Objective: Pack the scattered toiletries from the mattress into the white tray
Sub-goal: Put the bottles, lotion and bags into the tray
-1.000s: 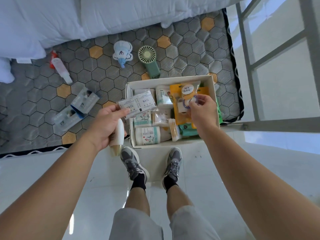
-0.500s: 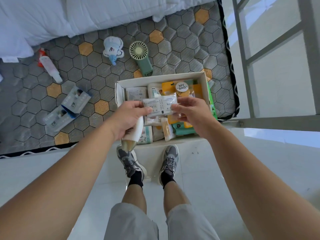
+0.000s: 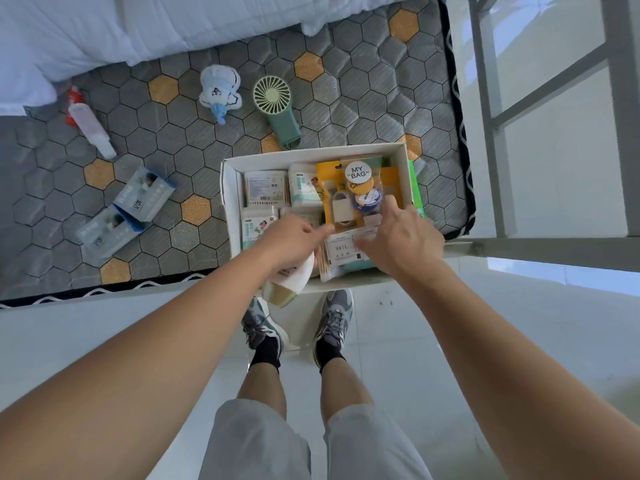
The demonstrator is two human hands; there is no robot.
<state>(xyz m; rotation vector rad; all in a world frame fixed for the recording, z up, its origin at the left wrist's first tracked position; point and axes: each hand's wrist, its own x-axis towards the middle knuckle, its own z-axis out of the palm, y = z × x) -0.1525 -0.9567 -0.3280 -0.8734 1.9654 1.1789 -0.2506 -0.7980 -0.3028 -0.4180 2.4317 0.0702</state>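
While the left hand (image 3: pixel 289 242) wraps its fingers round a white, olive-capped tube (image 3: pixel 297 276), the right hand (image 3: pixel 401 244) covers a clear NAIL packet (image 3: pixel 343 252) at the near end of the crowded white tray (image 3: pixel 229 188) on the hexagon-quilted mattress (image 3: pixel 173 133); whether its fingers pinch the packet cannot be told.

Single view here: a wide-angle camera riding on the person's head, tipped steeply forward and down, looking along both forearms to the left hand (image 3: pixel 287 244) and right hand (image 3: pixel 401 244) at the centre of the frame. It's close in, hanging right over the white tray (image 3: pixel 311 152) at the near edge of the mattress (image 3: pixel 346 98), with the person's own shoes (image 3: pixel 334 317) and the pale floor (image 3: pixel 69 323) directly beneath filling the lower half. The lens bows the edges, so the bedding (image 3: pixel 173 26) curves across the top and a window frame (image 3: pixel 485 98) leans up the right side.
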